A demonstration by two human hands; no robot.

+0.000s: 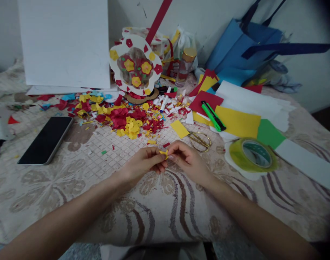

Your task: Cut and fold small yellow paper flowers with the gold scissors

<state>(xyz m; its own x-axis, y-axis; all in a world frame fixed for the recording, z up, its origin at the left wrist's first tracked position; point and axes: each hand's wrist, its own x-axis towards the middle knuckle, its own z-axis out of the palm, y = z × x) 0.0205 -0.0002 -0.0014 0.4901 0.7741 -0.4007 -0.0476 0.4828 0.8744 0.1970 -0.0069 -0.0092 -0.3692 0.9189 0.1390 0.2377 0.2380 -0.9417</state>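
Note:
Between the fingertips of both hands is a small yellow paper piece, its shape partly covered by the fingers. My left hand pinches it from the left, thumb on top. From the right, my right hand pinches its other end with thumb and forefinger. Just beyond my right hand lie gold-handled scissors and a yellow paper rectangle. A heap of red and yellow paper flowers spreads out past my left hand.
A flower-shaped paper lantern stands behind the scraps. At left are a phone and a white glue gun. To the right lie a green cutter, a tape roll and coloured sheets. A blue bag leans behind.

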